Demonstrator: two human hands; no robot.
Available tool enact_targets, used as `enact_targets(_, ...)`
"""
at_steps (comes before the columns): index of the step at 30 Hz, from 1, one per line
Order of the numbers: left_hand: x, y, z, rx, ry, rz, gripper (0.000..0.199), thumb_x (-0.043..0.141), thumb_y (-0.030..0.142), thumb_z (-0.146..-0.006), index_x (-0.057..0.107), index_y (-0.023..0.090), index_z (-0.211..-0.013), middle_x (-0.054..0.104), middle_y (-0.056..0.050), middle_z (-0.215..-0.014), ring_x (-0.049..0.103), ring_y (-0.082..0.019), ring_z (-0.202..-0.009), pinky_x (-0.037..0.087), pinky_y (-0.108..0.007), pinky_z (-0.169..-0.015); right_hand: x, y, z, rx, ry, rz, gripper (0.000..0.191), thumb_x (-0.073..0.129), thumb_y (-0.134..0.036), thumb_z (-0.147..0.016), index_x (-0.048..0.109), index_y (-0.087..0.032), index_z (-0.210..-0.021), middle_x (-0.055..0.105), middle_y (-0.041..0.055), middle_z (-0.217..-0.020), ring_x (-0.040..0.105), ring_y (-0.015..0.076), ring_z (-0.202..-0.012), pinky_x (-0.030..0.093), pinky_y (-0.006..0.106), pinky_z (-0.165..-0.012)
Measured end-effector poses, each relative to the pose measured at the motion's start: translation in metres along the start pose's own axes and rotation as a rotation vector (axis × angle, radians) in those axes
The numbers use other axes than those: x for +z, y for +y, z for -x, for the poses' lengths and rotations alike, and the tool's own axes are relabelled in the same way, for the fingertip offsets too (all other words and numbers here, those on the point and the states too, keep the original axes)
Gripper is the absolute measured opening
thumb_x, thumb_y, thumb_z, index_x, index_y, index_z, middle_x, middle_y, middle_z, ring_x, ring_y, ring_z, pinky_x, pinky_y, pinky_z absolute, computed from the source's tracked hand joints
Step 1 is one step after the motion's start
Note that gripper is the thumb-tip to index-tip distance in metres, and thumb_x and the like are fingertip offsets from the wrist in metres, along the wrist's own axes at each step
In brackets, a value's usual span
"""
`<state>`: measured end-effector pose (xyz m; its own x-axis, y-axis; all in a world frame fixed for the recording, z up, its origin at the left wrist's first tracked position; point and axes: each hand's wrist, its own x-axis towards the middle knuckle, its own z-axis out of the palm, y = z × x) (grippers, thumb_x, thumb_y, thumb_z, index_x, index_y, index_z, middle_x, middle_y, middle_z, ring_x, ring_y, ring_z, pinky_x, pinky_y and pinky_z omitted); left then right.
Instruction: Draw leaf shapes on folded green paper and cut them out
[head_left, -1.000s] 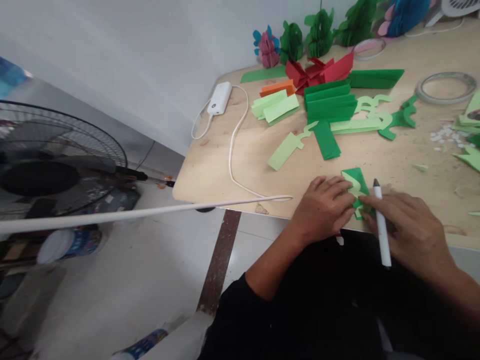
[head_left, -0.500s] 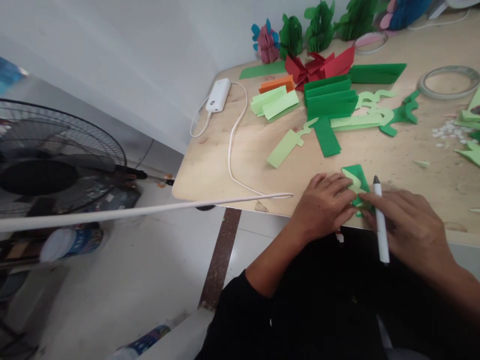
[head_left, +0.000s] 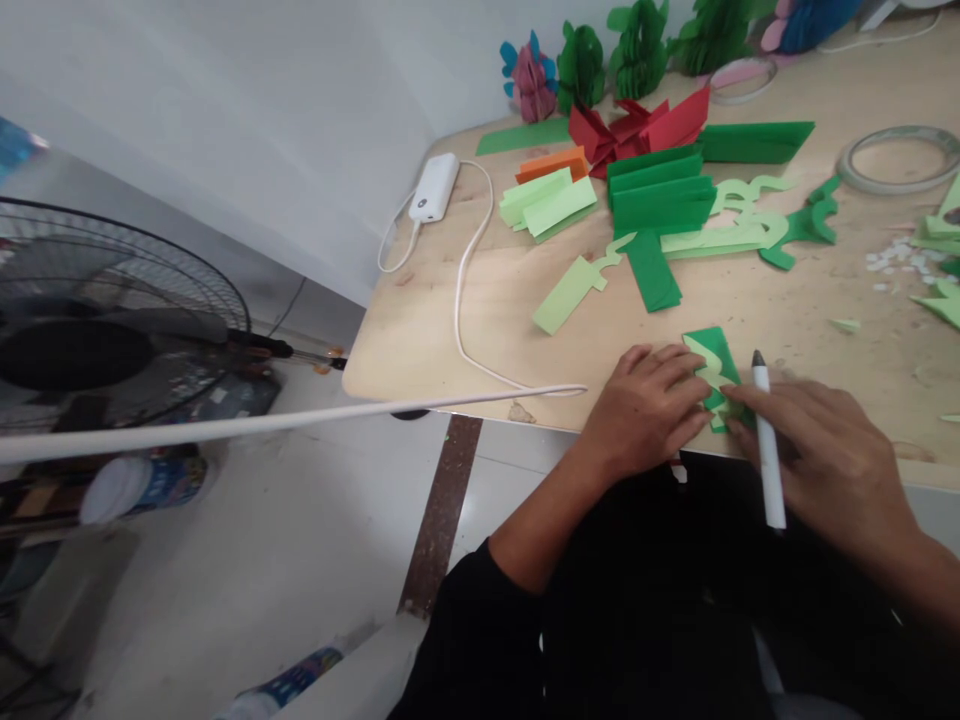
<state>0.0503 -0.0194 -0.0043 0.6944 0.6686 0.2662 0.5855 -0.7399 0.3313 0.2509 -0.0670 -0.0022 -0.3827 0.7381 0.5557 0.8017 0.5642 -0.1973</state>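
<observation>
Near the table's front edge lies a dark green paper piece (head_left: 721,345), with a light green cut-out with a curvy edge (head_left: 705,362) on top of it. My left hand (head_left: 654,405) rests flat over their left side, fingers stretched out and pressing down. In my right hand (head_left: 832,450) a white pen (head_left: 768,450) is held between the fingers, its dark tip pointing away from me. The right fingertips touch the right side of the green paper and cover its lower corner.
Folded green paper stacks (head_left: 660,190), light green strips (head_left: 551,205) and red folded paper (head_left: 637,130) lie beyond my hands. A tape roll (head_left: 900,160) is at the right. A white cable (head_left: 465,270) runs from a white power bank (head_left: 435,188) across the table's left. A fan (head_left: 112,320) stands left.
My right hand and the pen have shifted very slightly to the right. The left hand and the papers stay in place.
</observation>
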Motion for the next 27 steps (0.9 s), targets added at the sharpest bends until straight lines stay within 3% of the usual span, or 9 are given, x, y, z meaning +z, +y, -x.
enact_targets(12,0.0018,0.0001,0.0000,0.013,0.052,-0.006,0.028,0.043,0.027,-0.100,0.068,0.018,-0.105,0.064,-0.008,-0.132,0.050,-0.023,-0.134,0.035,-0.041,-0.112,0.0011,-0.0018,-0.0011,0.006,0.011,0.006,0.033,0.066,-0.017,-0.084,0.066,-0.017,-0.116,0.073,0.0082,-0.088,0.066,0.0239,-0.084,0.045,0.035,-0.074)
enact_targets(17,0.0017,-0.0001,0.0003,0.014,0.038,-0.017,0.028,0.042,0.027,-0.100,0.068,0.017,-0.105,0.064,-0.008,-0.134,0.050,-0.023,-0.134,0.035,-0.040,-0.111,0.0014,-0.0012,0.0003,0.021,0.019,0.000,0.040,0.065,-0.019,-0.084,0.064,-0.023,-0.124,0.074,0.0058,-0.089,0.067,0.0248,-0.085,0.047,0.036,-0.073)
enact_targets(27,0.0004,-0.0002,-0.0007,0.000,-0.016,-0.010,0.025,0.045,0.027,-0.099,0.067,0.018,-0.108,0.062,-0.009,-0.136,0.047,-0.023,-0.137,0.035,-0.041,-0.112,0.0011,-0.0021,-0.0002,0.026,0.006,-0.008,0.037,0.065,-0.019,-0.085,0.064,-0.022,-0.121,0.074,0.0055,-0.089,0.066,0.0235,-0.084,0.046,0.035,-0.073)
